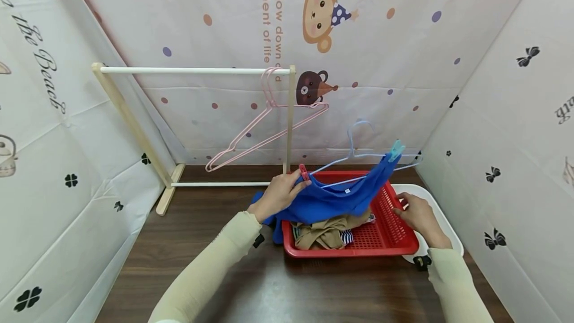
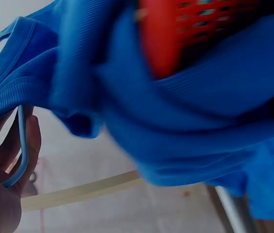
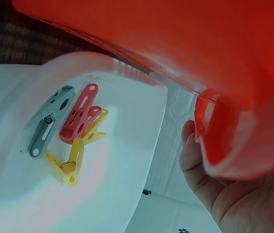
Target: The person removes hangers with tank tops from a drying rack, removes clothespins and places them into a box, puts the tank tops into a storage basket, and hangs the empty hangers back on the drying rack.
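Observation:
My left hand grips one end of a light blue hanger together with the blue garment. A red clothespin sits on the cloth right by its fingertips. At the hanger's other side a turquoise clothespin clips the garment, which sags between the two pins over a red basket. In the left wrist view, the hanger's bent end passes by the fingers. My right hand holds the basket's right rim, at the handle opening seen in the right wrist view.
Tan cloth and a striped piece lie in the basket. Beside it, a white tray holds a grey clothespin, a red one and yellow ones. Pink hangers hang on a rack behind.

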`<state>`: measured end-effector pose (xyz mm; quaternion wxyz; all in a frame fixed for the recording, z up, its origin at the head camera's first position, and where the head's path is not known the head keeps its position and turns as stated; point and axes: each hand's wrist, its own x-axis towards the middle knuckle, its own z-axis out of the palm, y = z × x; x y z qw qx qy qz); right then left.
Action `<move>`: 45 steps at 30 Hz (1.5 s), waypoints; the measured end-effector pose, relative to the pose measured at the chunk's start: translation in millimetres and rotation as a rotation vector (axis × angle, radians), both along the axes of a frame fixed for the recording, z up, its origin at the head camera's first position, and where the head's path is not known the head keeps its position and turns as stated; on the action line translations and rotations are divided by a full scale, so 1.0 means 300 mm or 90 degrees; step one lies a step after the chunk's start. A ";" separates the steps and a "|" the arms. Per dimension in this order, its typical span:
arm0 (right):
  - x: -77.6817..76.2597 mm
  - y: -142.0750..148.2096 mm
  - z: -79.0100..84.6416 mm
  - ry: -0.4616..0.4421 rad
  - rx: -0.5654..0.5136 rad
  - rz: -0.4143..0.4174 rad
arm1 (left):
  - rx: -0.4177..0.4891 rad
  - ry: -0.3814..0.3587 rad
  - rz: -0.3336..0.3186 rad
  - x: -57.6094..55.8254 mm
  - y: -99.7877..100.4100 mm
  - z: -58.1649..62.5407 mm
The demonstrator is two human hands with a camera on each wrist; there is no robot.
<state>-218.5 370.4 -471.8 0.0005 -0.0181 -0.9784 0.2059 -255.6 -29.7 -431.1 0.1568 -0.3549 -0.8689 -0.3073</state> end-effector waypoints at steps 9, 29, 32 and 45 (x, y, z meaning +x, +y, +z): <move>-0.003 -0.004 0.001 0.005 0.009 -0.002 | -0.057 -0.004 0.014 0.020 -0.004 -0.119; 0.032 0.011 0.052 -0.015 0.025 0.008 | -0.139 -0.048 0.023 0.063 0.011 -0.195; 0.043 0.014 0.098 0.016 0.022 0.012 | -0.141 -0.057 0.027 0.063 0.012 -0.191; 0.026 -0.019 0.245 0.162 0.015 0.155 | -0.148 -0.061 0.029 0.055 0.020 -0.193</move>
